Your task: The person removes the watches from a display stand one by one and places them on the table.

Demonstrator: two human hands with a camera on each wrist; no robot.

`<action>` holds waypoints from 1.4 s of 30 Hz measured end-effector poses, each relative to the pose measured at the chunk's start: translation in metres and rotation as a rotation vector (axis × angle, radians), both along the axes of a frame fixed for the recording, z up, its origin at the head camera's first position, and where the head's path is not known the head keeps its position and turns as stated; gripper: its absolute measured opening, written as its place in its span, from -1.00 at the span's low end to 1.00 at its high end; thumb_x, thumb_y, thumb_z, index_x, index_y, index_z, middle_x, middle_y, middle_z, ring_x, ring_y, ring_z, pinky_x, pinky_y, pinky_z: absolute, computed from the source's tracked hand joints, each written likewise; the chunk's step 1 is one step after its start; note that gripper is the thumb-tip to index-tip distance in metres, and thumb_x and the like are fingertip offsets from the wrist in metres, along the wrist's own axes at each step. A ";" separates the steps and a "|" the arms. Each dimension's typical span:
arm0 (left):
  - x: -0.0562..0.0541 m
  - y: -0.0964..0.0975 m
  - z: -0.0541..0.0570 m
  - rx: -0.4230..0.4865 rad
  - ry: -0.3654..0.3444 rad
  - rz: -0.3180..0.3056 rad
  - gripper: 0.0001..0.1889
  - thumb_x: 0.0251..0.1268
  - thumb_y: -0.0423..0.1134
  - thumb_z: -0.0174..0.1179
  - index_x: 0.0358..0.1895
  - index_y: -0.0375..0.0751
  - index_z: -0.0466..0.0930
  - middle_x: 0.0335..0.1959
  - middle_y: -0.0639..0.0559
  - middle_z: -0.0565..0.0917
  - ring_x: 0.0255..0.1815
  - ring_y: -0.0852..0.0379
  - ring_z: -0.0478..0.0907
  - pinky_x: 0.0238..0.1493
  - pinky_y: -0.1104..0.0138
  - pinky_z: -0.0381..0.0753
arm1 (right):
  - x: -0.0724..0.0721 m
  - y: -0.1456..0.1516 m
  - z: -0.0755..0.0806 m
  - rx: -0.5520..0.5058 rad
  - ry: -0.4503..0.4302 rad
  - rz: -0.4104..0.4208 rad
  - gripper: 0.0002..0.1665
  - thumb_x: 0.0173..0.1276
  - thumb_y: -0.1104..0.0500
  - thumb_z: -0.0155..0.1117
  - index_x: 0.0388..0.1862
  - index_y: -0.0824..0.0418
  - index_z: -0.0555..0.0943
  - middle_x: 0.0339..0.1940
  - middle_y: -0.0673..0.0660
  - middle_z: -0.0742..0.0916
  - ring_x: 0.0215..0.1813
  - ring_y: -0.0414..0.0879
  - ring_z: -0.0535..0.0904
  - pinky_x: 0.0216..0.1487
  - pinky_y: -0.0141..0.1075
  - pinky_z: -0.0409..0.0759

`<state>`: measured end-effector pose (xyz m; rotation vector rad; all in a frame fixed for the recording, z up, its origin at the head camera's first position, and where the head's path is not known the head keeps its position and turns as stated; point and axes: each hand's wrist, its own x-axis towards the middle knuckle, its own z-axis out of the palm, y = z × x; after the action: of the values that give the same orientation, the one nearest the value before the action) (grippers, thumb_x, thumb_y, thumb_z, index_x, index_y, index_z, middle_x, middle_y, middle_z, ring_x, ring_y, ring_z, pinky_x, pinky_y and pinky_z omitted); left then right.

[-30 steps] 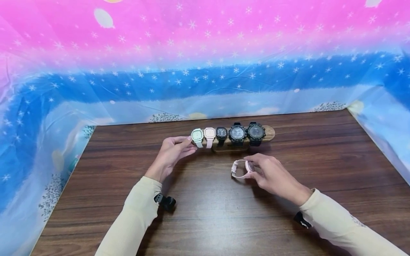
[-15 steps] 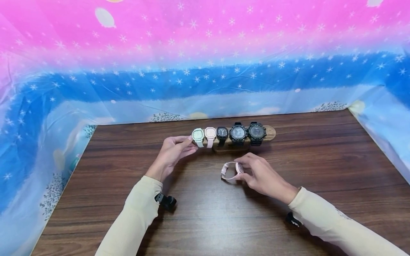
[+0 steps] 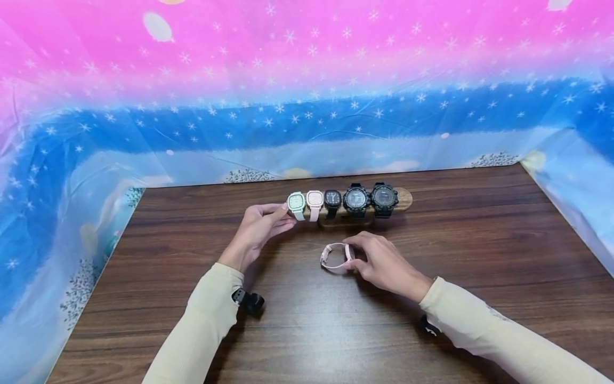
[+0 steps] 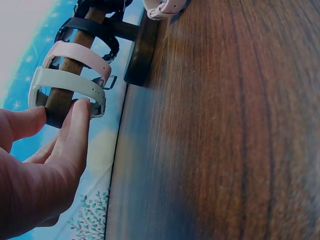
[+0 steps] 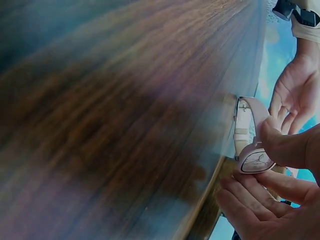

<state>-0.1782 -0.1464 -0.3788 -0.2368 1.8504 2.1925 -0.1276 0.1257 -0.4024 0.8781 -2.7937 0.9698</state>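
In the head view I'm seeing the right hand (image 3: 386,266) holding the loose pink watch (image 3: 348,255) by its case, thumb and fingers pinching it on the near side of the wooden stand (image 3: 405,199). The left hand (image 3: 259,229) is gripping the stand's left end, right by the green watch (image 3: 296,201). Rightward from there, a square pink watch (image 3: 314,200), a small black watch (image 3: 332,199) and two large black watches (image 3: 356,199) are sitting in a row. From this height I can't tell whether the loose watch is touching the table (image 3: 297,330).

In the left wrist view, thumb and fingertips are clamping opposite sides of the stand's end, close to the green strap. I'm judging this a sound steadying grip, provided the force is staying on the wood and off the strap, so nothing is tipping or sliding.

In the right wrist view, the loose watch's band is standing as a closed loop, its opening unblocked by fingers. I'm favouring a light, even pinch on the case here, without squeezing the band, so the loop is staying round.
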 end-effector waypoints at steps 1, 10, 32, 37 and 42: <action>0.000 0.000 0.000 -0.001 0.000 0.000 -0.63 0.56 -0.36 0.08 0.26 -0.58 0.45 -0.19 -0.17 0.68 -0.06 -0.05 0.72 0.08 0.26 0.69 | 0.000 -0.001 0.000 0.006 -0.003 0.001 -0.51 0.19 0.17 0.58 0.05 0.36 0.69 -0.10 0.13 0.75 -0.07 -0.01 0.69 -0.05 -0.08 0.67; 0.000 0.000 0.000 0.002 0.009 -0.004 -0.62 0.56 -0.37 0.08 0.27 -0.59 0.44 -0.17 -0.19 0.68 -0.08 -0.04 0.72 0.08 0.26 0.69 | -0.002 -0.006 -0.001 0.033 -0.028 0.003 -0.51 0.21 0.18 0.57 0.08 0.37 0.68 -0.05 0.15 0.75 -0.02 0.01 0.69 0.01 -0.05 0.67; -0.001 0.000 -0.001 -0.005 0.000 -0.007 -0.62 0.56 -0.36 0.08 0.28 -0.58 0.44 -0.16 -0.18 0.67 0.05 -0.15 0.68 0.10 0.25 0.68 | -0.004 -0.010 -0.005 0.054 -0.040 0.010 -0.49 0.19 0.22 0.58 0.08 0.39 0.67 -0.05 0.16 0.74 0.01 0.04 0.68 0.07 -0.04 0.66; -0.001 0.000 -0.001 -0.002 0.001 -0.005 -0.62 0.56 -0.37 0.08 0.27 -0.58 0.44 -0.17 -0.18 0.68 0.01 -0.11 0.70 0.08 0.27 0.69 | -0.003 -0.006 -0.002 0.058 -0.039 0.006 -0.39 0.16 0.21 0.60 0.16 0.42 0.62 0.02 0.21 0.73 0.07 0.10 0.67 0.14 -0.01 0.63; 0.000 -0.001 0.000 -0.003 -0.002 -0.003 -0.62 0.56 -0.37 0.09 0.27 -0.58 0.44 -0.16 -0.19 0.67 0.00 -0.11 0.70 0.08 0.26 0.69 | -0.003 0.003 0.002 0.064 -0.058 -0.022 -0.31 0.16 0.16 0.61 0.21 0.42 0.60 0.10 0.25 0.71 0.16 0.12 0.63 0.21 0.01 0.60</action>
<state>-0.1779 -0.1469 -0.3790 -0.2370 1.8517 2.1872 -0.1304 0.1286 -0.4008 0.8383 -2.8911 0.9225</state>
